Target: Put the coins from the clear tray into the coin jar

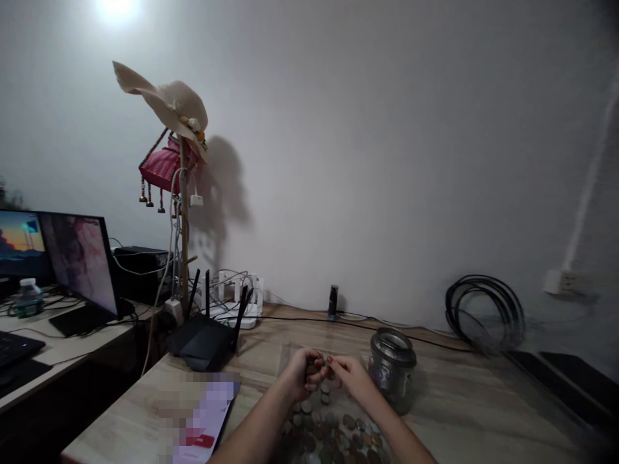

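Jar (pixel 393 370), upright, just right of the right hand (pixel 349 374), which pinches a probable coin (pixel 325 363); left hand (pixel 304 375) curled round coins (pixel 312 369).

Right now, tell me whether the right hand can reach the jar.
Probably yes: the jar stands close beside the right hand, with nothing visible between them, though that hand is busy by the left hand.

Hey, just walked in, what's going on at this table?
Someone is handling coins. Their left hand is curled around what look like a few, and their right hand meets it at the fingertips, the pinched bit too small to tell. Many more lie loose nearer the person; a jar stands upright on the right.
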`<state>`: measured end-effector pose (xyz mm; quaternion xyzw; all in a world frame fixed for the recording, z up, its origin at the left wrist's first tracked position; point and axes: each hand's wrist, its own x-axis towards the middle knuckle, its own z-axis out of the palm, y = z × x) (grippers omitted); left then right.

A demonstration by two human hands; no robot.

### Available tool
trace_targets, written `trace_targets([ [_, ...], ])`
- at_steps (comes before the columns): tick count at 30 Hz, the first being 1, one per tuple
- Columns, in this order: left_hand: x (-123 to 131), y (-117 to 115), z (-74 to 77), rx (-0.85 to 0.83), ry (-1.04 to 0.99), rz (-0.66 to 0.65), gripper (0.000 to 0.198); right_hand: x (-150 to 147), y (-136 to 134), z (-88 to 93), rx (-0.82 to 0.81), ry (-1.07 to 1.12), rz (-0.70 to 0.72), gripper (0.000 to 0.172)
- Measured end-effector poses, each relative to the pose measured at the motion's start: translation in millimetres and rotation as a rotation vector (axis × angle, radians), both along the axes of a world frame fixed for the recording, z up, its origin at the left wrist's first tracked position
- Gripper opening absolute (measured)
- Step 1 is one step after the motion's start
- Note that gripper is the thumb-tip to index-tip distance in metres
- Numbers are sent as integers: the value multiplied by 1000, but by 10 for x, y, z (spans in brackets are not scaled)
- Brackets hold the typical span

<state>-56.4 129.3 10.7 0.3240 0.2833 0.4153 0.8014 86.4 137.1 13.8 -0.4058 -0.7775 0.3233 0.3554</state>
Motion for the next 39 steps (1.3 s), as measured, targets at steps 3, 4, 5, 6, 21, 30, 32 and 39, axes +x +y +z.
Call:
trace_targets([
  [3, 35, -36, 4, 55, 90, -31, 17, 47, -1, -3, -59, 67, 30, 37],
  [4, 45, -47, 2, 69, 114, -40, 17, 60, -16, 20, -88, 72, 31, 35],
  [5, 53, -57, -2, 84, 125, -48, 18, 77, -34, 55, -113, 70, 28, 35],
  [6, 58, -63, -6, 98, 125, -54, 18, 105, -51, 108, -114, 69, 14, 34],
  [21, 29, -11, -26, 4, 163, 104, 19, 1207, 561, 847, 294, -673, -607, 18],
  [30, 25, 42, -101, 21, 175, 90, 16, 1160, 674, 744, 384, -685, -632, 19],
  [32, 27, 36, -92, 21, 180, 84, 17, 1185, 686, 763, 359, -698, -628, 19],
  [39, 37, 23, -94, 53, 223, 67, 20, 742, 154, 769, 656, -417, -636, 27],
])
